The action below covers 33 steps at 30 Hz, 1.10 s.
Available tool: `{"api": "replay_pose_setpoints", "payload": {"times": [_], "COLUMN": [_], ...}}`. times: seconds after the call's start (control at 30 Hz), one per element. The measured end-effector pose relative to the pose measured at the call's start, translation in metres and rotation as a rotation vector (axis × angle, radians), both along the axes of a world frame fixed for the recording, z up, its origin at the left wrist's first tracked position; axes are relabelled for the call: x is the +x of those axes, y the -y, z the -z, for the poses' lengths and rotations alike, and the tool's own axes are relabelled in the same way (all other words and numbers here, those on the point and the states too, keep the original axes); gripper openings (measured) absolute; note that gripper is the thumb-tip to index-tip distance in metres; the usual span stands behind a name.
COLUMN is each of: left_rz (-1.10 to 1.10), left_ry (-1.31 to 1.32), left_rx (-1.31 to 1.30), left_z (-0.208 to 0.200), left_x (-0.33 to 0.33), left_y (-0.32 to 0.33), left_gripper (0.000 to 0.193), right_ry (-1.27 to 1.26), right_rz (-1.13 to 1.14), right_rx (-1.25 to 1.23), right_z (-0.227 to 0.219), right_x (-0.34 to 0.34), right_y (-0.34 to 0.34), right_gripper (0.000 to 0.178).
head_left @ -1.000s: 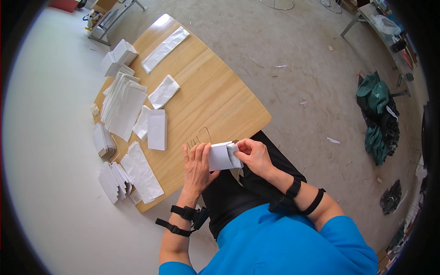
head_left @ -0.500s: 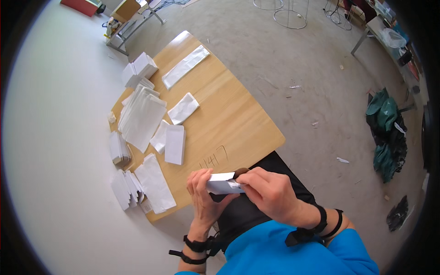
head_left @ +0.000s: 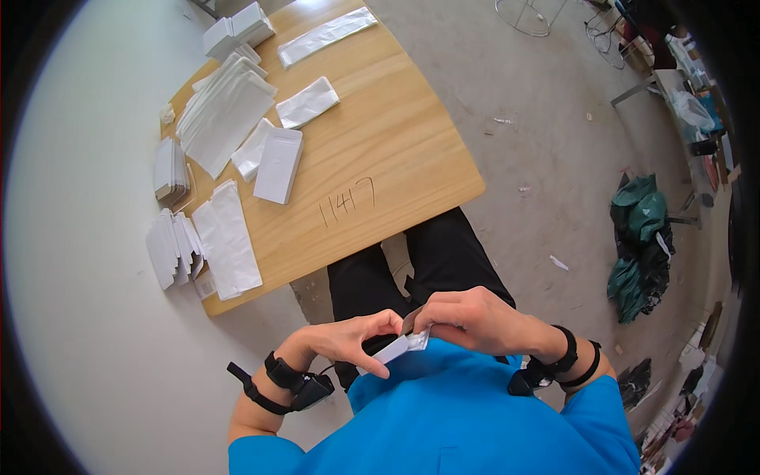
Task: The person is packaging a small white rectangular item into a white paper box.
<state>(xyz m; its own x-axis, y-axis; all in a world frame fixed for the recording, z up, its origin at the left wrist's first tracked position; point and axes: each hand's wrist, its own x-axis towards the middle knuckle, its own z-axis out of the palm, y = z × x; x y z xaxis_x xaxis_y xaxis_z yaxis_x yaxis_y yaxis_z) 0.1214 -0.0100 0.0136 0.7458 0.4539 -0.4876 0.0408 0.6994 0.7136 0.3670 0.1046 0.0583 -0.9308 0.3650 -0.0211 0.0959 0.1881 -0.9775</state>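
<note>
In front of my blue shirt, low in the view, a small white box sits tilted in my left hand, its thumb along one side and its fingers on the other. My right hand is closed in a pinch at the box's upper right end. Between the two hands a dark brown piece sticks up from that end. Some crinkled whitish film shows below the right fingertips. Exactly what those fingers grip is hidden.
Ahead is a wooden table with handwritten marks. On it lie another white box, fanned white sleeves, a flat white bag, stacked white boxes and folded cartons. Green and black plastic bags lie on the floor at right.
Both hands and the white box have come down closer to my body, and the box is more tilted. The table now appears farther up and left in the view.
</note>
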Motion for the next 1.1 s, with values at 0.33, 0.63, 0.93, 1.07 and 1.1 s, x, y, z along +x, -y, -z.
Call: {"api": "replay_pose_setpoints", "payload": {"times": [0.33,0.63,0.93,1.07,1.1], "left_rz": [-0.117,-0.242,-0.162,-0.176,-0.157], "left_ry": [-0.398,-0.392,-0.461,-0.347,-0.34], "left_rx": [0.8,0.966,1.102,1.032,1.062], "left_z": [-0.073,-0.102,-0.099,-0.098,-0.097], "left_x": [0.005,0.005,0.015,0.016,0.014], "left_y": [-0.013,-0.01,0.0,0.004,0.004], "left_gripper": [0.105,0.1,0.101,0.107,0.107], "right_ry": [-0.231,-0.326,-0.381,-0.411,-0.433], "right_rz": [0.18,0.079,0.044,0.047,0.07], "right_rx": [0.781,1.225,1.285,1.18,1.136], "right_z": [-0.067,-0.099,-0.106,-0.109,-0.108], "right_x": [0.004,0.015,0.006,0.004,0.002], "right_y": [0.016,0.034,0.041,0.043,0.042], "right_gripper": [0.025,0.023,0.014,0.014,0.014]}}
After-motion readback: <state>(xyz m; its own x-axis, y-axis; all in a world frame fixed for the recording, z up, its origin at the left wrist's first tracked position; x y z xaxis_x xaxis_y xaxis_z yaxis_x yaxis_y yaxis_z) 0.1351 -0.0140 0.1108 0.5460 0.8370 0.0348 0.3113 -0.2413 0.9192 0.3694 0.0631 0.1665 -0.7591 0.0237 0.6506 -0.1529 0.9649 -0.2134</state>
